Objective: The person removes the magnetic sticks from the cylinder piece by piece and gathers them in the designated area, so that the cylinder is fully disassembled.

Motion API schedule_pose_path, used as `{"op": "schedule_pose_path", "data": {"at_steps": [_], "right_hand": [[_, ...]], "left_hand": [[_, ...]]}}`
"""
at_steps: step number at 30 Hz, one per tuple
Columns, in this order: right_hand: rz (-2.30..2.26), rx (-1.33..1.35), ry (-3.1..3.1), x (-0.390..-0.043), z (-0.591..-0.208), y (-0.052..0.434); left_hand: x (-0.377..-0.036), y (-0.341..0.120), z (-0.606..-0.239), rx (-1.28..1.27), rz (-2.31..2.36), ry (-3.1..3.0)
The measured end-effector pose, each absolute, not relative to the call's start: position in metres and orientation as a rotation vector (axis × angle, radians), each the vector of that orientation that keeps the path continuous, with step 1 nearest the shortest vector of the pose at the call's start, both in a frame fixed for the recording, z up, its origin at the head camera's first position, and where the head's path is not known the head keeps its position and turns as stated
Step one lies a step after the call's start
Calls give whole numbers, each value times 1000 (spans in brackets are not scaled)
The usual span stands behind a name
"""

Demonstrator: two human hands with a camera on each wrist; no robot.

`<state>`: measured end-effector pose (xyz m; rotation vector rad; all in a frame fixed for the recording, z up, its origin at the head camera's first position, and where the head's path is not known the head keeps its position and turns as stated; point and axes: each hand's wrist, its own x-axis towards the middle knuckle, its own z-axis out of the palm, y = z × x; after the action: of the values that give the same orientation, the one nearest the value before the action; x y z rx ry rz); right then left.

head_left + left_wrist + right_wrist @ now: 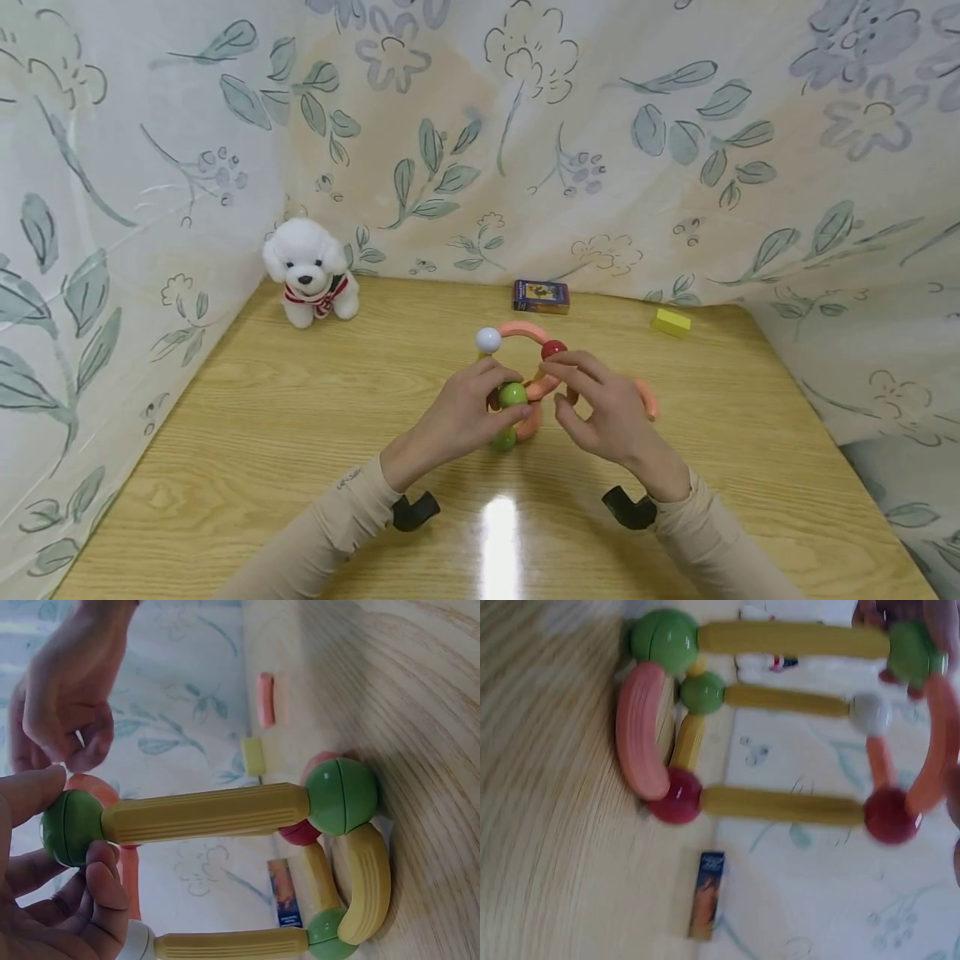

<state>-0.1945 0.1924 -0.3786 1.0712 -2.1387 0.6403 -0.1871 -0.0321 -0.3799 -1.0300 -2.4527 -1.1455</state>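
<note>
A toy frame of yellow rods, pink curved rods and coloured balls point(517, 383) stands mid-table. My left hand point(501, 398) pinches the top green ball point(71, 827) on an upright yellow rod point(204, 814), whose lower green ball point(341, 795) rests on the table. My right hand point(558, 387) has its thumb and forefinger curled around a pink curved rod point(543, 387) just beside that ball, under the red ball point(554, 349). A white ball point(488, 339) tops the far-left corner. In the right wrist view the pink curved rod point(937, 742) runs along the right edge.
A white plush dog point(311, 271) sits at the back left. A card box point(541, 296) and a yellow block point(671, 322) lie by the back curtain. A loose pink curved piece point(648, 398) lies right of my right hand. Floral cloth walls in the wooden table point(262, 417).
</note>
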Motion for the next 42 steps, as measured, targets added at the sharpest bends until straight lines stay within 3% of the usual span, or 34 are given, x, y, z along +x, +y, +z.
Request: {"op": "schedule_pose_path", "data": {"at_steps": [5, 23, 33, 42], "right_hand": [[719, 873, -2274, -207, -382, 206], [704, 889, -2357, -212, -384, 202], [615, 810, -2395, -210, -387, 200], [608, 789, -2376, -212, -385, 196]], "left_hand": [[-188, -34, -379, -1005, -1127, -2483], [-203, -52, -375, -930, -1062, -2580], [-216, -18, -372, -1111, -426, -2233], [-223, -11, -380, -1119, -564, -2128]]}}
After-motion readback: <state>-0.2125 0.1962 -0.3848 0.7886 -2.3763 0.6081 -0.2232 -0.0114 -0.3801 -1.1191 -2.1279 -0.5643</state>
